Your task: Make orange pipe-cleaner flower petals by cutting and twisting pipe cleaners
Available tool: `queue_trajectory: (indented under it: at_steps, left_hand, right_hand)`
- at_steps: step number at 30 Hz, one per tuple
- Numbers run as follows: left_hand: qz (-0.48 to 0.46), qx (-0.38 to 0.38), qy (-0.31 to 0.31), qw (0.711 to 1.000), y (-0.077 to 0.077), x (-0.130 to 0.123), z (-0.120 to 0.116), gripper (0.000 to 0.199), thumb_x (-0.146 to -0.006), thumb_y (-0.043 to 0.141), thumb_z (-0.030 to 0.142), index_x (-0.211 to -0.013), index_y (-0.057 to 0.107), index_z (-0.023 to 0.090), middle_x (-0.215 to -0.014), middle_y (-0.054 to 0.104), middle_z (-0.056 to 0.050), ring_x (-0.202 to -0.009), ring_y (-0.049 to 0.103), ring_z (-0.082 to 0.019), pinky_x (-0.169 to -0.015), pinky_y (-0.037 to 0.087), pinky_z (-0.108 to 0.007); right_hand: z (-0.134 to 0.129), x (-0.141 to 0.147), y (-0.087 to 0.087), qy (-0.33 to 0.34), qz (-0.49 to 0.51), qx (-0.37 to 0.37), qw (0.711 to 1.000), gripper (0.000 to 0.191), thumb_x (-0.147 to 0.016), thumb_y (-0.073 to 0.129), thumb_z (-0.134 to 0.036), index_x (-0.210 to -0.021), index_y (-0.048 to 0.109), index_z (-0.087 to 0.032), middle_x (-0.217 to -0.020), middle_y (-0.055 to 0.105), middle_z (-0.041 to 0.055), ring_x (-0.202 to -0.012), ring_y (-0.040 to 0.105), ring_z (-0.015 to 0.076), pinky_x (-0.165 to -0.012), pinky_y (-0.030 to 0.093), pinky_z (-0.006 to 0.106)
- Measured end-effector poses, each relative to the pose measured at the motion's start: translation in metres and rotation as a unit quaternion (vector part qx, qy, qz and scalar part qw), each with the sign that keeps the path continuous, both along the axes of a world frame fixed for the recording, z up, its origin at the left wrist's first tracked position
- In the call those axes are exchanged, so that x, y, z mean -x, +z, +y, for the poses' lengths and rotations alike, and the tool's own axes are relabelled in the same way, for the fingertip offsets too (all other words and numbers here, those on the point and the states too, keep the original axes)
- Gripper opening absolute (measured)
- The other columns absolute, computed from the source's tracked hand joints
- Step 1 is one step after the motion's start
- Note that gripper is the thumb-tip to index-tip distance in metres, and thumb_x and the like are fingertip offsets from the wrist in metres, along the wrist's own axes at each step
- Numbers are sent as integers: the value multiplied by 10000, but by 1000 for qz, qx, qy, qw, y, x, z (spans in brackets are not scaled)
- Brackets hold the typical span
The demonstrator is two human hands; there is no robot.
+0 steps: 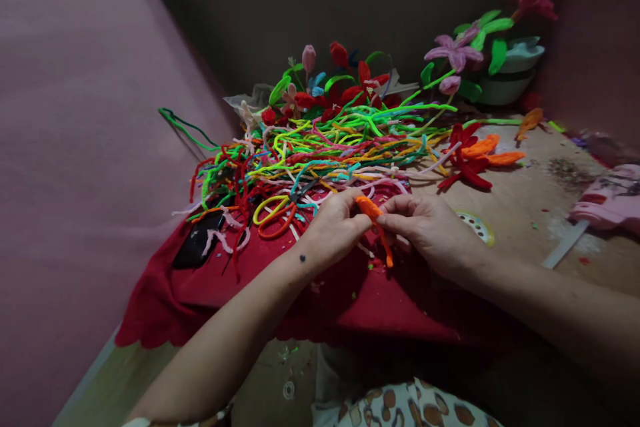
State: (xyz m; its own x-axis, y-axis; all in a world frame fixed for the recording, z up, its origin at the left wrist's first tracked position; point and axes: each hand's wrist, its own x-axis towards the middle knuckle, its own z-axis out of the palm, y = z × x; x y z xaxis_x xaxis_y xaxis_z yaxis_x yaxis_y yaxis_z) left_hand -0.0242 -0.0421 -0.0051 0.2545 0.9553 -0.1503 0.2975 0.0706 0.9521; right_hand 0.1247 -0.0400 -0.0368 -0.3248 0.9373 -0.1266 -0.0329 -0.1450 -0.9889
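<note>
Between my two hands is a bent orange pipe cleaner, its loose end hanging downward. My left hand pinches its upper left part between thumb and fingers. From the other side, the fingertips of my right hand are closed on its right edge. Just beyond my hands lies a big heap of coloured pipe cleaners, green, yellow, pink and red. Scissors with one yellow and one orange handle loop rest left of my left hand. Orange fuzzy petals lie beside a red fuzzy flower to the right.
Finished fuzzy flowers stand behind the heap, and a pale pot holds more at the back right. A black phone-like object sits on the red cloth. At right are a pink item and a pale flat strip.
</note>
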Motion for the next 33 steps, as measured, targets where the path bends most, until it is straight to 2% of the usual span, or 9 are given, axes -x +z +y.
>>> queue_trajectory:
  at_steps: [5, 11, 14, 17, 20, 22, 24, 27, 33]
  left_hand:
    - [-59, 16, -20, 998, -1, 2, -2, 115, -746, 553, 263, -734, 532, 151, -515, 483, 58, -345, 369, -45, -341, 270, -179]
    - [2, -28, 46, 999, -3, -5, -8, 174, -779, 538, 247, -638, 506, 151, -440, 461, 66, -342, 363, -37, -370, 286, -167]
    - [49, -73, 47, 995, -5, -6, -8, 181, -770, 544, 233, -614, 505, 152, -463, 466, 61, -400, 387, -43, -413, 305, -168]
    - [91, -119, 45, 988, -7, -5, -8, 189, -738, 574, 226, -579, 504, 152, -493, 477, 50, -455, 428, -56, -442, 320, -173]
    - [54, -59, 38, 996, -5, -5, -7, 165, -742, 567, 231, -605, 520, 153, -477, 497, 50, -411, 449, -60, -416, 327, -175]
    - [15, -9, 34, 999, -1, -4, -7, 156, -741, 573, 235, -618, 532, 148, -446, 487, 59, -360, 415, -49, -379, 305, -172]
    - [-11, 11, 34, 999, 3, 0, -5, 157, -723, 600, 239, -617, 549, 134, -429, 466, 65, -346, 373, -34, -360, 269, -163]
    - [-57, 38, 8, 998, 3, 7, -1, 150, -693, 636, 242, -637, 576, 117, -449, 481, 56, -360, 354, -20, -359, 235, -154]
    - [-94, 27, 27, 995, -6, 16, 4, 219, -707, 638, 349, -732, 591, 137, -419, 454, 67, -332, 338, -27, -354, 232, -163]
  right_hand:
    - [-1, 1, 2, -8, -23, -8, 1000, 95, -702, 566, -244, -662, 573, -158, -477, 499, -41, -389, 398, 69, -375, 310, 188]
    - [-2, 1, 4, -25, -96, -36, 994, 74, -689, 532, -219, -648, 554, -161, -460, 492, -46, -385, 402, 74, -376, 310, 192]
    - [-4, 1, 8, -17, -137, -74, 988, 69, -695, 500, -213, -647, 530, -174, -486, 513, -35, -407, 427, 86, -401, 327, 204]
    - [-6, 1, 11, -22, -257, -194, 946, 109, -692, 478, -180, -586, 503, -180, -493, 501, -23, -444, 426, 91, -441, 305, 218]
    - [-7, 0, 11, -36, -321, -275, 906, 124, -694, 482, -166, -573, 503, -179, -496, 491, -18, -459, 414, 92, -460, 280, 228]
    - [-5, -1, 11, -7, -268, -225, 937, 113, -712, 490, -187, -609, 535, -173, -522, 537, -9, -452, 435, 90, -447, 293, 218]
    - [-3, -2, 10, 54, -177, -117, 976, 121, -734, 506, -231, -665, 577, -161, -530, 580, 1, -408, 436, 80, -407, 297, 203]
    - [1, -3, 10, 105, -85, 0, 991, 186, -751, 538, -289, -688, 618, -132, -466, 572, 2, -334, 387, 58, -347, 253, 184]
    - [-1, 1, 12, 56, -68, 1, 996, 181, -693, 634, -257, -567, 608, -131, -399, 498, -34, -318, 354, 38, -321, 221, 173]
